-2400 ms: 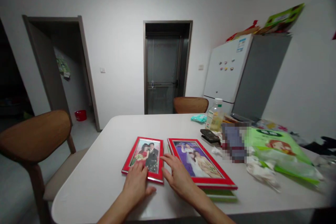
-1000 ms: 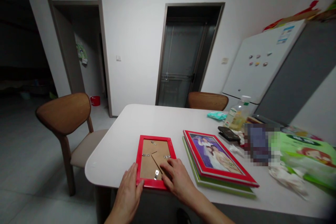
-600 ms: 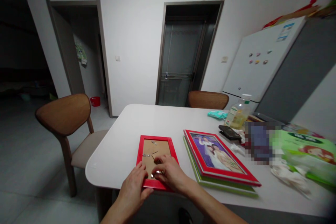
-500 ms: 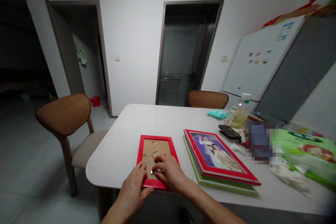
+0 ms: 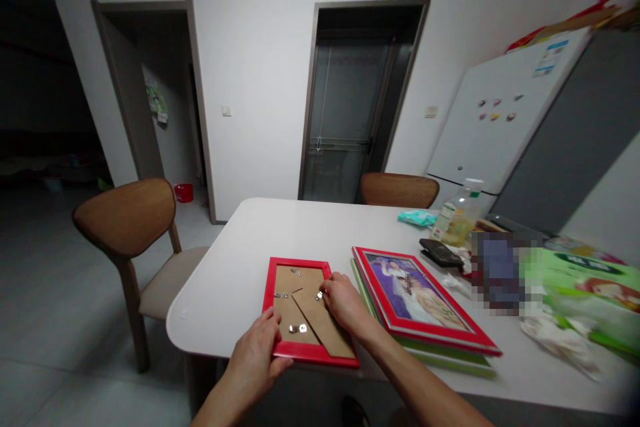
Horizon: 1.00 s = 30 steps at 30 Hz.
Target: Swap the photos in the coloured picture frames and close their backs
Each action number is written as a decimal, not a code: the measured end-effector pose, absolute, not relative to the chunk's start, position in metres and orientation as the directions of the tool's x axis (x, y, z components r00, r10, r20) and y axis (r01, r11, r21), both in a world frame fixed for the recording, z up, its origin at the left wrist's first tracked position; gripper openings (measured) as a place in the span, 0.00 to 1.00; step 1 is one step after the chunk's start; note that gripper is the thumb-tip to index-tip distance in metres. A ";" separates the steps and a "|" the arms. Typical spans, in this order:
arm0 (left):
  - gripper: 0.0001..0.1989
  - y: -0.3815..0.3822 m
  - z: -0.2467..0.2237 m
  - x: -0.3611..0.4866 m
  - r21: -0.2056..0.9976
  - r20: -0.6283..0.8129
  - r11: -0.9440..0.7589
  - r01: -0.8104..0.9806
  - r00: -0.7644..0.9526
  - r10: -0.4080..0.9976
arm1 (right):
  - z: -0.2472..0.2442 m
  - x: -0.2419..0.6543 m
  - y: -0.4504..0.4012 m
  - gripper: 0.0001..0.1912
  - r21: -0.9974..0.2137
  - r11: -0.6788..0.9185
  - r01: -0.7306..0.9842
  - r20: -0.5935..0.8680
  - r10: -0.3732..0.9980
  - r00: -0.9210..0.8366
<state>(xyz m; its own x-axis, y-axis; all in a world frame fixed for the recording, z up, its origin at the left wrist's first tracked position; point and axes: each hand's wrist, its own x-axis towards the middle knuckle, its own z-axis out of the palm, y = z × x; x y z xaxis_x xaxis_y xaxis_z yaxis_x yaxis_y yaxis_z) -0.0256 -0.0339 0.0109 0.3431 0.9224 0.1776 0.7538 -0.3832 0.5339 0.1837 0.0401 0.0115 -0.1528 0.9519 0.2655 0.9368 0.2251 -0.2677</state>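
Note:
A red picture frame (image 5: 296, 351) lies face down near the table's front edge, its brown backing board (image 5: 286, 310) turned up. My left hand (image 5: 254, 349) grips the lower left side of the frame, thumb at the near edge. At the right side, the closed fingers of my right hand (image 5: 344, 303) are on a small metal clip (image 5: 319, 295), partly covering it. A slanting brown stand flap (image 5: 320, 321) lies on the board. More metal clips show at the bottom (image 5: 297, 329), the left (image 5: 281, 295) and the top (image 5: 297, 271).
Right of my hand, a red framed photo (image 5: 425, 293) rests on a green frame (image 5: 450, 355). Beyond are a black wallet-like object (image 5: 440, 253), a bottle (image 5: 457, 217), a teal packet (image 5: 417, 217), crumpled tissues (image 5: 560, 343) and a green package (image 5: 590, 280). Chairs (image 5: 127, 217) flank the white table (image 5: 300, 227).
My right hand has moved from the bottom clip up and right to the right-side clip, uncovering the bottom clip and stand flap. My left hand keeps its place on the frame.

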 end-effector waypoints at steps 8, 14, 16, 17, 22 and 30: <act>0.26 -0.034 0.008 -0.025 0.529 0.175 -0.373 0.763 0.332 0.927 | 0.011 0.146 0.039 0.13 -0.342 0.410 0.846 0.326 0.896 -0.303; 0.29 -0.033 0.009 -0.024 0.508 0.166 -0.379 0.773 0.344 0.924 | 0.008 0.106 0.052 0.12 -0.301 0.412 0.860 0.293 0.898 -0.328; 0.29 -0.033 0.011 -0.023 0.510 0.153 -0.365 0.779 0.335 0.930 | 0.005 0.102 0.057 0.12 -0.295 0.363 0.884 0.298 0.914 -0.276; 0.29 -0.034 0.011 -0.023 0.511 0.144 -0.358 0.782 0.332 0.932 | 0.004 0.103 0.059 0.12 -0.294 0.343 0.892 0.297 0.920 -0.256; 0.26 -0.036 0.013 -0.023 0.522 0.134 -0.363 0.772 0.346 0.928 | 0.004 0.116 0.070 0.14 -0.281 0.268 0.921 0.291 0.939 -0.185; 0.26 -0.034 0.010 -0.025 0.504 0.144 -0.377 0.777 0.355 0.924 | 0.001 0.126 0.083 0.14 -0.287 0.165 0.944 0.278 0.957 -0.082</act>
